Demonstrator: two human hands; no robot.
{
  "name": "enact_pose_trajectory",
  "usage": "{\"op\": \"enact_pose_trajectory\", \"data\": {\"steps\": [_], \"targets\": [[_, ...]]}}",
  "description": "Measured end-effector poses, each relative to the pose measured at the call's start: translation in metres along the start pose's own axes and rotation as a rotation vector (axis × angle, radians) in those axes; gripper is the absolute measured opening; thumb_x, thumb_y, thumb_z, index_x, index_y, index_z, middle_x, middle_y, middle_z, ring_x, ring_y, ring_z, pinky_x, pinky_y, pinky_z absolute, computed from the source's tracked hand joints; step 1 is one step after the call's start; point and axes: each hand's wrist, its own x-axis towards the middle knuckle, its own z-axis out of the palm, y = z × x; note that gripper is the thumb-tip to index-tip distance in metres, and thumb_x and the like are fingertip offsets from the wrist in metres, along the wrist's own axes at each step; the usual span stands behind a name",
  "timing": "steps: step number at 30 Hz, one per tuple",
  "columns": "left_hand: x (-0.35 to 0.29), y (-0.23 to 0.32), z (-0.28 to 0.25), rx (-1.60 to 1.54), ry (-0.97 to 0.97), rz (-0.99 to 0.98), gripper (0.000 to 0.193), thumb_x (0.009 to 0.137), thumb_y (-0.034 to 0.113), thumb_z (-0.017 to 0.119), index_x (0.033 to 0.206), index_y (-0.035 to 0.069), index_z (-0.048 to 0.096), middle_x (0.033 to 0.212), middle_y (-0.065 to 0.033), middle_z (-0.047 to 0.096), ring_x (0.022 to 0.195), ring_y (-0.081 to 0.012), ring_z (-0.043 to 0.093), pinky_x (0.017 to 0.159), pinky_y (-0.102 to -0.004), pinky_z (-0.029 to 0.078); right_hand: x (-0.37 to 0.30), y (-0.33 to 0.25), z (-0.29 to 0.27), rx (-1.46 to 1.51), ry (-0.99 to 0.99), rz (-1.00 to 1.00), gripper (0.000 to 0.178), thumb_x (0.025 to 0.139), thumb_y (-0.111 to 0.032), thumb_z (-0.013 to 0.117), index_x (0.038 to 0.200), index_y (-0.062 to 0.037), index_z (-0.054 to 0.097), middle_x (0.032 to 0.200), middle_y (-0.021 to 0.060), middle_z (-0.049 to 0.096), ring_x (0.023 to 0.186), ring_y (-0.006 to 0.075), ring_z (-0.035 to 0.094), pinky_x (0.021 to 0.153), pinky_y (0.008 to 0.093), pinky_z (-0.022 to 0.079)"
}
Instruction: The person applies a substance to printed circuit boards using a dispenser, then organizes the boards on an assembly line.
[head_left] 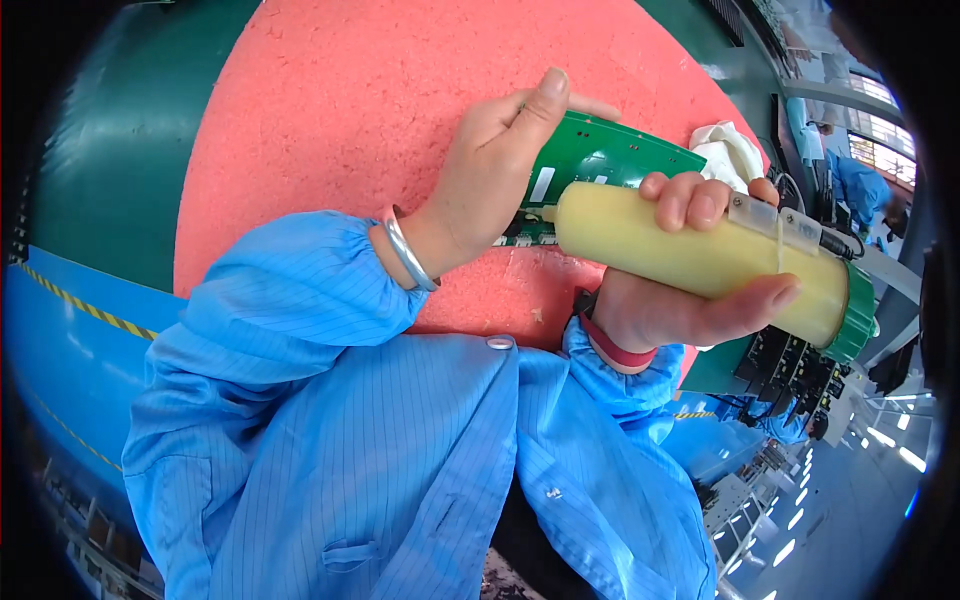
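1. A green circuit board [600, 160] is held a little above a pink foam pad [330, 110]. It is tilted, and its near edge with small parts points toward the person.
2. The left hand [490, 170] is closed on the left end of the board. The thumb points up over the top edge and the other fingers are behind the board, so the way they press there cannot be seen.
3. A pale yellow tube [690, 255], like a dispensing cartridge, lies almost level in front of the board. Its narrow tip touches or nearly touches the lower edge of the board; which of the two I cannot tell.
4. The right hand [690, 290] is wrapped around the tube, with the fingers over the top and the thumb under it.
5. The far end of the tube has a green cap [855, 315], and a clear strip of tape sits on the tube near this end.
6. A silver bracelet [408, 255] is on the left wrist and a red band [615, 350] is on the right wrist. Both arms wear blue striped sleeves [300, 300].
7. A white cloth [730, 150] lies just behind the board, at the edge of the foam pad.
8. The foam pad rests on a green table surface [130, 150].
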Motion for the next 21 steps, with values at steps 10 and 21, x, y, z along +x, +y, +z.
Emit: {"op": "enact_pose_trajectory", "data": {"steps": [10,21], "targets": [[0.0003,0.0003,-0.0019,-0.009,-0.011,0.013,0.056,0.095,0.044,0.028,0.104,0.0,0.061,0.092,-0.013,0.065,0.075,-0.0151,0.064,0.065,-0.0207,0.052,-0.0025,-0.0005,-0.0006,-0.013,0.038,-0.018,0.062,0.085,-0.061,0.039,0.119,-0.01,0.042,0.08,0.0048,0.051,0.07,0.0155,0.05,0.074,0.0355,0.043],[0.0044,0.0034,-0.0002,-0.013,-0.003,-0.001,0.055,0.095,0.043,0.028,0.105,0.0,0.061,0.092,-0.0128,0.065,0.075,-0.0147,0.064,0.065,-0.0205,0.052,-0.0035,0.0016,-0.0023,-0.038,-0.029,0.003,0.063,0.085,-0.061,0.036,0.121,-0.0101,0.041,0.08,0.005,0.051,0.069,0.0156,0.049,0.073,0.0363,0.043]]}}
